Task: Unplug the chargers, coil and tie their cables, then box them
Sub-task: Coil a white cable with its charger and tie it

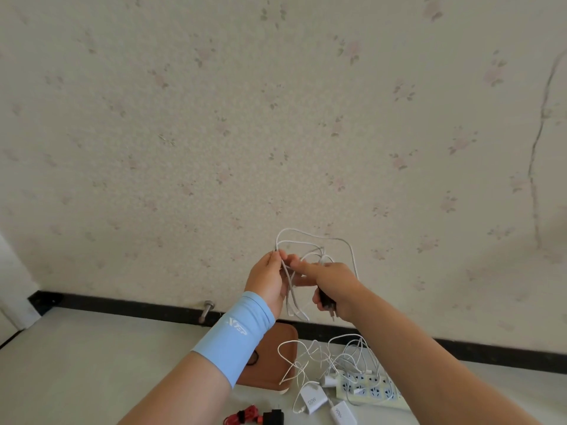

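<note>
Your left hand (pixel 270 280) pinches the gathered loops of the white cable (pixel 289 299), held up before the wall, likely so the coil can't spring open. Your right hand (pixel 334 286) grips its dark charger (pixel 325 300), index finger out toward the loops. White chargers (pixel 313 400) are still tangled by the power strip (pixel 371 391), with the brown box (pixel 273 357) beside them on the floor (pixel 92 363).

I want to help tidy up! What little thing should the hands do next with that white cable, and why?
Probably gather the loose loops into the left hand: the white cable sprawls unevenly between both hands, untied, while the right hand grips a dark charger.
</note>
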A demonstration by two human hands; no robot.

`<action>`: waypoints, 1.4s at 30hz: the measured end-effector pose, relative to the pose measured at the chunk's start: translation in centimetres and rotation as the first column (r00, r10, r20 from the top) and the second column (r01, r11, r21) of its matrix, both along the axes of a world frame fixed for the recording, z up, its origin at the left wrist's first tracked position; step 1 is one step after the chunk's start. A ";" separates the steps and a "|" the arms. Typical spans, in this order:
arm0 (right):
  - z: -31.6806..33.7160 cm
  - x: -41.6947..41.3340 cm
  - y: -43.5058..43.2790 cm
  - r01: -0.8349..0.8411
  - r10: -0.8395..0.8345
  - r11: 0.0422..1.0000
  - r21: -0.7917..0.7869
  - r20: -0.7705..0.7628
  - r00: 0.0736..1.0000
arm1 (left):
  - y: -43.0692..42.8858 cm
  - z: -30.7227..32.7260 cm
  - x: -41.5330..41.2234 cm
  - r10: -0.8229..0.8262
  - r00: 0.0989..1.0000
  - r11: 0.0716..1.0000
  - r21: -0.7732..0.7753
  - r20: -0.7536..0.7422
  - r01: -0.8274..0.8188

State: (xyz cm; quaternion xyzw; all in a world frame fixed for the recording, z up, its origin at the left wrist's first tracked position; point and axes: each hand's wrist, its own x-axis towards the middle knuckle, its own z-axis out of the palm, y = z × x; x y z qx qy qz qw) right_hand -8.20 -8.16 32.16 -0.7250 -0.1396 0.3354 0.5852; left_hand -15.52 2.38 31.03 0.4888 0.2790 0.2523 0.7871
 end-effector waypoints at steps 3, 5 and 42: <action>0.0 0.8 -0.4 -0.069 0.070 0.997 -0.034 0.029 0.997 | -0.4 0.1 -0.1 0.011 0.997 0.987 0.162 -0.078 0.002; 0.0 1.2 -0.8 -0.160 0.166 0.982 -0.100 0.064 0.984 | -0.1 0.4 -0.2 0.111 0.985 0.937 0.343 -0.131 -0.060; -0.1 -0.7 -1.3 -0.673 0.702 0.702 -0.233 0.067 0.709 | 1.7 2.3 -0.7 -0.153 0.970 0.937 -0.285 0.187 0.203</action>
